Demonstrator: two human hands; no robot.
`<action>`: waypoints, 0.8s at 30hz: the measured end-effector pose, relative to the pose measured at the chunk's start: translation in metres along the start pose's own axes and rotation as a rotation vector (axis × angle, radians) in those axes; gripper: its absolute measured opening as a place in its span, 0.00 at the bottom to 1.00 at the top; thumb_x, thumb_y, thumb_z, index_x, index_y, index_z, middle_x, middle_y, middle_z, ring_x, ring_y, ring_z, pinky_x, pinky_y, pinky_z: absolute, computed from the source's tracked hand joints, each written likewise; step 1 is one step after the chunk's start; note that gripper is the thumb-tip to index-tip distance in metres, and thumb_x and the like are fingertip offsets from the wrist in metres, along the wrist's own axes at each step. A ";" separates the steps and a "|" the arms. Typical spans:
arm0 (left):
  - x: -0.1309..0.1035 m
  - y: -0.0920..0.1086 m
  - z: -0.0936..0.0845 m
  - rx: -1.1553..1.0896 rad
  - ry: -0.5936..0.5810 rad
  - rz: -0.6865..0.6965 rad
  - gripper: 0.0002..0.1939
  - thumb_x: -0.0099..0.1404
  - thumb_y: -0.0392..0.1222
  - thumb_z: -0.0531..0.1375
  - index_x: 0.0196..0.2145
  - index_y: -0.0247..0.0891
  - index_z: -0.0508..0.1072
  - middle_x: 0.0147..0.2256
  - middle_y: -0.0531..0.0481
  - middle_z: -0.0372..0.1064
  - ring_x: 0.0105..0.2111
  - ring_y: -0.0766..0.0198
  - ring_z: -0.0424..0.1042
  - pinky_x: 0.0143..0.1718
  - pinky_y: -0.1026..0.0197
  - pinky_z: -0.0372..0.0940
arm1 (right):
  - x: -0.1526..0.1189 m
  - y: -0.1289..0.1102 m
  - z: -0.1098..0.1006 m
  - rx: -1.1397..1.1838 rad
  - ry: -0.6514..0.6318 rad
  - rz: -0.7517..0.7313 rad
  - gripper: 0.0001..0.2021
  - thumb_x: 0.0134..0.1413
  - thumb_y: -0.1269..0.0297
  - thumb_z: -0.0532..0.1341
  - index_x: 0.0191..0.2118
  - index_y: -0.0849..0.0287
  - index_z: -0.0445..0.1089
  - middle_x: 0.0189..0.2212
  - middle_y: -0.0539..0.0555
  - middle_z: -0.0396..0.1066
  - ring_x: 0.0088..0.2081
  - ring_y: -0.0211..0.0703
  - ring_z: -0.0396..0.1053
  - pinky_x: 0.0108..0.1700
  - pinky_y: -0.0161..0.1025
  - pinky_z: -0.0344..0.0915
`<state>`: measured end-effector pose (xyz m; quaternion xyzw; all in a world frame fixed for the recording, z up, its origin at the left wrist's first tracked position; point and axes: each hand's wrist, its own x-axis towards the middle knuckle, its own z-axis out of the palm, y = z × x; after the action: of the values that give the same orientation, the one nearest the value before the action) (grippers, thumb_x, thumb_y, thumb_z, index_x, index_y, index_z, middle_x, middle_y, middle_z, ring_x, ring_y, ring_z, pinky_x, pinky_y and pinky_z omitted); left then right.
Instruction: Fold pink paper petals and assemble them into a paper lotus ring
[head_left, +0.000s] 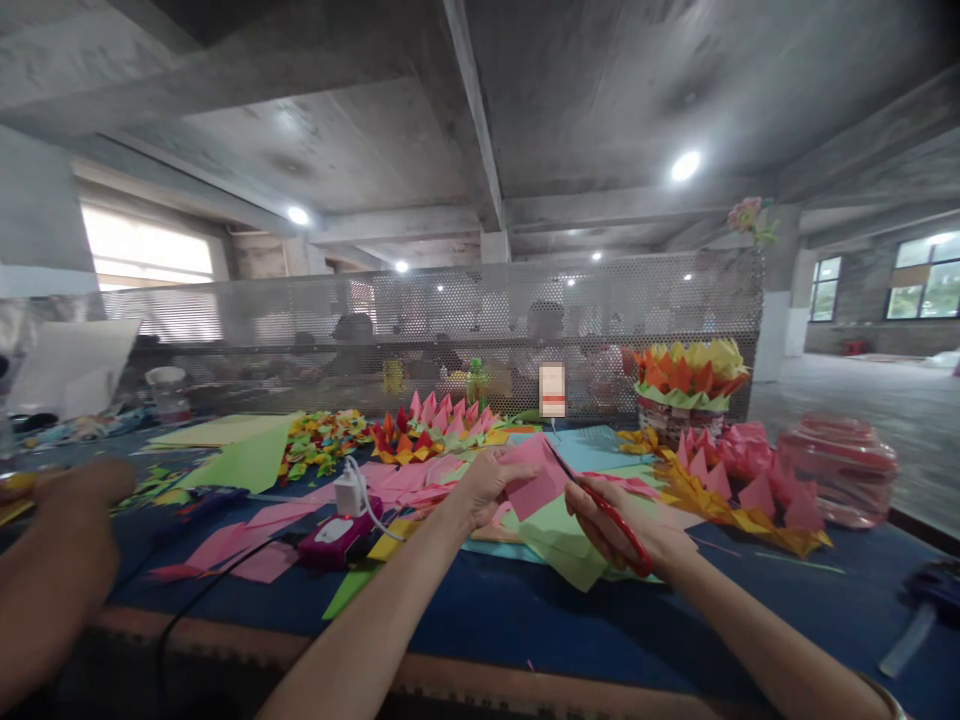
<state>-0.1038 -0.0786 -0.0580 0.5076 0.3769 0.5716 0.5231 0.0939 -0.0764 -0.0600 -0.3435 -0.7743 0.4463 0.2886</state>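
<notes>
Between the fingers of my left hand (487, 490) is a square-looking sheet of pink paper (537, 478), held up over the table. My right hand (611, 525) grips a pair of red-handled scissors (619, 520), whose dark blades meet the upper right edge of the pink paper. Whether the blades are apart cannot be made out. Beneath both hands lie light green paper (570, 550) and more coloured sheets. Pink paper strips (292, 515) are spread to the left of my left hand.
A purple power strip (341, 535) with a white charger (349, 493) sits left of my forearm. Folded paper flowers (690, 375) and a clear pink jar (838, 470) stand on the right. A glue gun (930, 590) lies far right. Another person's arm (64, 560) reaches in from the left.
</notes>
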 end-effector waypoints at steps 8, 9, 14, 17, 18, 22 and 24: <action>-0.003 0.001 0.005 -0.022 -0.026 -0.003 0.11 0.43 0.37 0.69 0.25 0.32 0.75 0.22 0.50 0.70 0.21 0.70 0.66 0.26 0.66 0.59 | -0.001 -0.007 0.002 0.035 0.010 0.004 0.20 0.53 0.43 0.50 0.26 0.55 0.55 0.12 0.42 0.51 0.12 0.30 0.50 0.13 0.29 0.47; -0.002 0.000 0.005 -0.022 -0.028 -0.004 0.11 0.43 0.37 0.69 0.26 0.32 0.75 0.23 0.50 0.71 0.22 0.70 0.66 0.26 0.66 0.59 | 0.000 -0.006 0.002 0.056 0.018 0.008 0.20 0.53 0.42 0.49 0.25 0.55 0.55 0.12 0.42 0.51 0.12 0.30 0.50 0.13 0.29 0.46; -0.001 -0.001 0.003 -0.008 -0.028 -0.007 0.13 0.43 0.38 0.69 0.28 0.32 0.75 0.25 0.49 0.72 0.23 0.69 0.67 0.27 0.66 0.60 | 0.002 -0.003 0.002 -0.030 0.073 0.002 0.18 0.52 0.45 0.53 0.26 0.56 0.57 0.12 0.42 0.51 0.13 0.30 0.50 0.14 0.29 0.46; -0.001 -0.001 0.003 -0.004 -0.030 -0.010 0.13 0.43 0.38 0.69 0.28 0.31 0.75 0.25 0.49 0.71 0.22 0.69 0.66 0.27 0.66 0.60 | 0.002 -0.001 0.001 -0.070 0.086 0.005 0.18 0.52 0.46 0.53 0.27 0.57 0.59 0.13 0.42 0.52 0.13 0.30 0.51 0.15 0.29 0.47; -0.001 -0.001 0.003 -0.011 -0.030 -0.008 0.13 0.43 0.38 0.69 0.27 0.31 0.75 0.24 0.49 0.71 0.22 0.69 0.66 0.26 0.66 0.59 | 0.003 0.000 0.001 -0.071 0.091 0.002 0.18 0.52 0.46 0.53 0.27 0.57 0.58 0.13 0.42 0.52 0.13 0.30 0.52 0.15 0.29 0.48; -0.001 -0.001 0.005 -0.031 -0.021 0.007 0.14 0.41 0.37 0.70 0.26 0.31 0.73 0.24 0.50 0.71 0.22 0.69 0.67 0.26 0.66 0.60 | 0.005 0.006 0.002 -0.024 0.070 -0.021 0.19 0.52 0.45 0.53 0.26 0.57 0.57 0.15 0.42 0.51 0.14 0.29 0.51 0.15 0.28 0.49; -0.002 -0.001 0.006 -0.022 -0.031 -0.004 0.15 0.41 0.38 0.70 0.27 0.31 0.74 0.25 0.48 0.72 0.23 0.67 0.69 0.29 0.64 0.61 | 0.005 0.007 0.002 -0.008 0.037 -0.017 0.18 0.52 0.45 0.53 0.27 0.56 0.57 0.14 0.42 0.51 0.13 0.29 0.51 0.14 0.28 0.48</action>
<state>-0.0980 -0.0804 -0.0582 0.5098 0.3637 0.5667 0.5355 0.0913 -0.0707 -0.0660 -0.3465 -0.7734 0.4343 0.3053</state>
